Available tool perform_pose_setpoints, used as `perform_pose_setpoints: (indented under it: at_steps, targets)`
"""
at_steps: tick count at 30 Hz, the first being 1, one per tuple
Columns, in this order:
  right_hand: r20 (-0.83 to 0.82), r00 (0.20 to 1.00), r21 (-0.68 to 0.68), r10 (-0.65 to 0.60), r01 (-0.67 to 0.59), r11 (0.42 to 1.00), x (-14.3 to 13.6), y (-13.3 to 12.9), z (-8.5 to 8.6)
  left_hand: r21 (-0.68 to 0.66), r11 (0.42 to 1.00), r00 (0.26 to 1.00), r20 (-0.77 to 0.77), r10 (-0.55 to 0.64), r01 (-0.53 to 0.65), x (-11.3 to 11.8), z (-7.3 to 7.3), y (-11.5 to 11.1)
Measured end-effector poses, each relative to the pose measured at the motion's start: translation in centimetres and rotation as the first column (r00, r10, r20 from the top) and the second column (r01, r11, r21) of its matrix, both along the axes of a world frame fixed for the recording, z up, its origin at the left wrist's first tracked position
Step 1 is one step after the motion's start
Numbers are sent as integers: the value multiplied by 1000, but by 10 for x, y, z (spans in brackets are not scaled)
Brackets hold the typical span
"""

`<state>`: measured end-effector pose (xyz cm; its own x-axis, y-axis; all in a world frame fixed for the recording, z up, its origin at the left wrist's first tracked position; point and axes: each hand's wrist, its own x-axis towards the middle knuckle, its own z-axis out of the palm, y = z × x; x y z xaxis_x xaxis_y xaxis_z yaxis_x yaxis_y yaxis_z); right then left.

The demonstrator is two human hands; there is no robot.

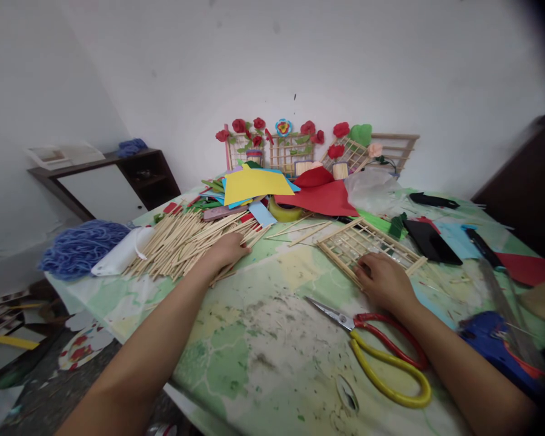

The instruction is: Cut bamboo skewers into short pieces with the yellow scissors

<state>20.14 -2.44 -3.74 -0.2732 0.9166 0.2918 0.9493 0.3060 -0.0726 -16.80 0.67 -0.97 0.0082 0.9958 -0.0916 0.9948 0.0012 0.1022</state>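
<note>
My left hand (227,251) rests on the right edge of a loose heap of thin wooden sticks (177,242), its fingers curled down among them; what they hold, if anything, is hidden. At the near side of a small lattice frame of sticks (345,245) lies my right hand (381,275), fingers bent over the frame's edge. Scissors (347,321) with one red and one yellow handle lie between my forearms, blades slightly apart and pointing away to the left.
Yellow paper (254,184), red paper (322,197) and a tape roll (284,210) lie behind. Blue yarn (84,248) and a white glue stick holder-like object (122,251) are left. A black phone (431,242), a knife (484,248) and a blue glue gun (495,342) are right.
</note>
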Motion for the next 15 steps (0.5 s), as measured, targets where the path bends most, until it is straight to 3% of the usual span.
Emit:
perform_pose_setpoints:
  at_steps: [9, 15]
  targets:
    - [0, 1000, -4, -6, 6, 1000, 0, 0, 0, -14, 999, 999, 20, 34, -34, 0, -2, 2]
    - [1, 1000, 8, -3, 3, 1000, 0, 0, -2, -17, 999, 985, 169, 41, -38, -3, 5, -2]
